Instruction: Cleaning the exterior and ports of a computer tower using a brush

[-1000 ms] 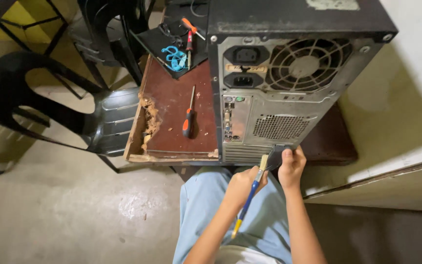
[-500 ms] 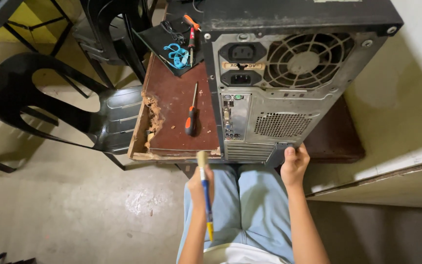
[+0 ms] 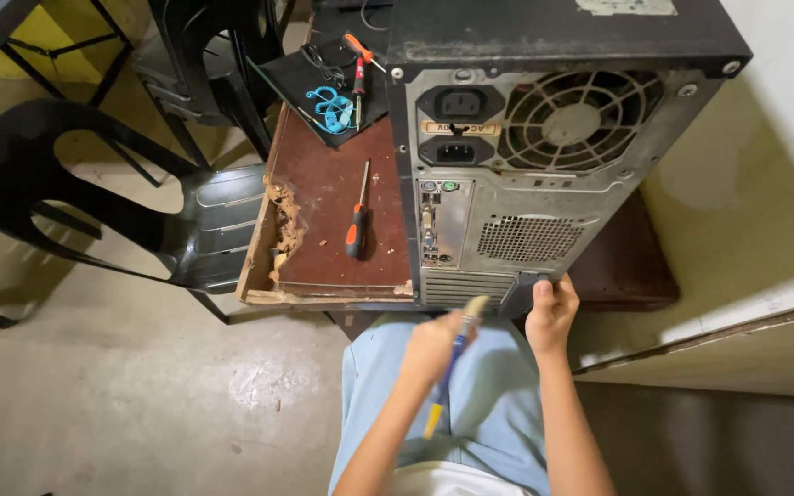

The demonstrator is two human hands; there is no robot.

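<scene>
Left hand (image 3: pixel 434 347) fisted around paintbrush (image 3: pixel 450 367), held above the lap just below the computer case (image 3: pixel 544 156); long axis near vertical, bristles up-right toward the case, yellow handle tip down-left. Right hand (image 3: pixel 550 317) grips the case's bottom edge. 1 screwdriver (image 3: pixel 357 220) lies on the surface (image 3: pixel 319 184).

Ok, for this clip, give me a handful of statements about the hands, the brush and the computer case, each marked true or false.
1. The left hand holds a paintbrush with a blue and yellow handle. True.
2. The right hand lies flat on the person's lap. False: it grips the lower edge of the computer case.
3. The red-handled screwdriver lies on the wooden board, left of the case. True.
4. The case shows its front panel to the camera. False: its rear panel with fan grille and ports faces the camera.
5. A black plastic chair stands left of the board. True.
</scene>
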